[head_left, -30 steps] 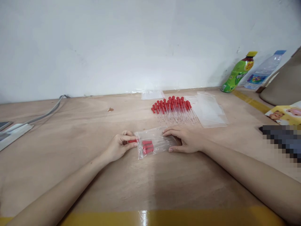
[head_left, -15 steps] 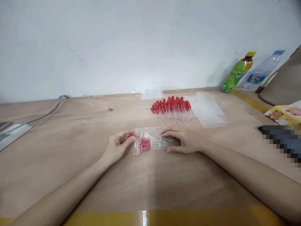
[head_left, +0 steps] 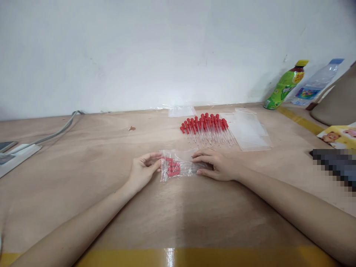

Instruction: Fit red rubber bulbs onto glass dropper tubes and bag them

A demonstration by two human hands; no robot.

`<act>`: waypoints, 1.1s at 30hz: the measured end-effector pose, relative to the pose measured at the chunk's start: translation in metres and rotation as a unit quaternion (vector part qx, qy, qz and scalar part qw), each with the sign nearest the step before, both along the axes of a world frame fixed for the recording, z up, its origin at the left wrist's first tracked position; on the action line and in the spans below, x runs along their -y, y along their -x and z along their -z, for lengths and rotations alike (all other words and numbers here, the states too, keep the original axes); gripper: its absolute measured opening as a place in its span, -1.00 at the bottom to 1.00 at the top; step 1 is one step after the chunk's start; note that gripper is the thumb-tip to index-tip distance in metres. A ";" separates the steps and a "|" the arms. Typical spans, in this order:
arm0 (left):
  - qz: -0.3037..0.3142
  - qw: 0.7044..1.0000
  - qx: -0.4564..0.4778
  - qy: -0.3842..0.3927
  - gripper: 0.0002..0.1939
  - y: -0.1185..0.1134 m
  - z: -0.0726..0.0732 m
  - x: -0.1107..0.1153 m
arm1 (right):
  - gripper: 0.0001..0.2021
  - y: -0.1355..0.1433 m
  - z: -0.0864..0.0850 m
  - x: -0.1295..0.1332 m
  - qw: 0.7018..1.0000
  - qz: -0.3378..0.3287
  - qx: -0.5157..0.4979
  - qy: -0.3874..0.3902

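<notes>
A clear zip-lock bag [head_left: 189, 171] lies on the table between my two hands, its mouth facing left. Inside are several droppers with red rubber bulbs [head_left: 174, 168] at the mouth end and thin clear tubes pointing right. One more red bulb [head_left: 167, 158] shows at the upper left, just within the mouth. My left hand [head_left: 146, 167] is closed at that mouth, thumb and fingers pinching its edge. My right hand [head_left: 218, 164] grips the bag's far end between thumb and fingers. Beyond the bag lies a pile of loose red-bulbed droppers [head_left: 205, 124].
Flat clear bags [head_left: 250, 133] lie right of the pile, another bag [head_left: 181, 111] behind it. A green bottle [head_left: 286, 87], a water bottle [head_left: 317, 84] and a beige container [head_left: 336, 100] stand at the back right. A grey cable [head_left: 59, 131] runs along the left.
The red bulb at my left fingertips has gone further right, into the bag's mouth. My left fingers now pinch the bag's edge. The right hand has barely moved; the whole view shifted slightly.
</notes>
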State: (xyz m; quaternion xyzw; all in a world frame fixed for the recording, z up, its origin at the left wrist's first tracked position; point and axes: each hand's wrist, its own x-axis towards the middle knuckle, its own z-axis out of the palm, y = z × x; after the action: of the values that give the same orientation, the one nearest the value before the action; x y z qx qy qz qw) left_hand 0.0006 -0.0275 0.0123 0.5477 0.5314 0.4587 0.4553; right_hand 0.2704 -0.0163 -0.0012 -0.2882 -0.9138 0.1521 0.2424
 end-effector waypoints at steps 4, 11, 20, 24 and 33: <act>0.063 0.997 -0.020 0.034 -0.70 0.001 -0.004 -0.002 | -0.65 0.001 -0.001 0.001 1.000 0.004 -0.005 -0.004; 0.158 0.980 -0.109 0.048 -0.53 0.002 -0.004 -0.002 | -0.64 0.000 0.001 0.000 1.000 -0.009 -0.003 -0.009; 0.163 0.923 -0.335 -0.097 -0.62 0.014 -0.001 0.001 | -0.67 -0.001 -0.003 0.002 1.000 0.013 -0.010 -0.018; 0.155 0.892 -0.400 -0.141 -0.59 0.013 -0.003 0.007 | -0.67 0.000 -0.003 0.002 1.000 0.012 -0.011 -0.018; 0.109 0.908 -0.374 -0.154 -0.72 0.017 0.001 -0.004 | -0.65 0.000 -0.001 0.002 1.000 0.019 0.000 -0.009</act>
State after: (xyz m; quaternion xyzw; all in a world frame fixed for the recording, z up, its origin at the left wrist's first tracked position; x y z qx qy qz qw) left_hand -0.0163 -0.0238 0.0108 0.7968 0.5225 0.2438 0.1807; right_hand 0.2708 -0.0182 -0.0006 -0.3032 -0.9097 0.1388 0.2475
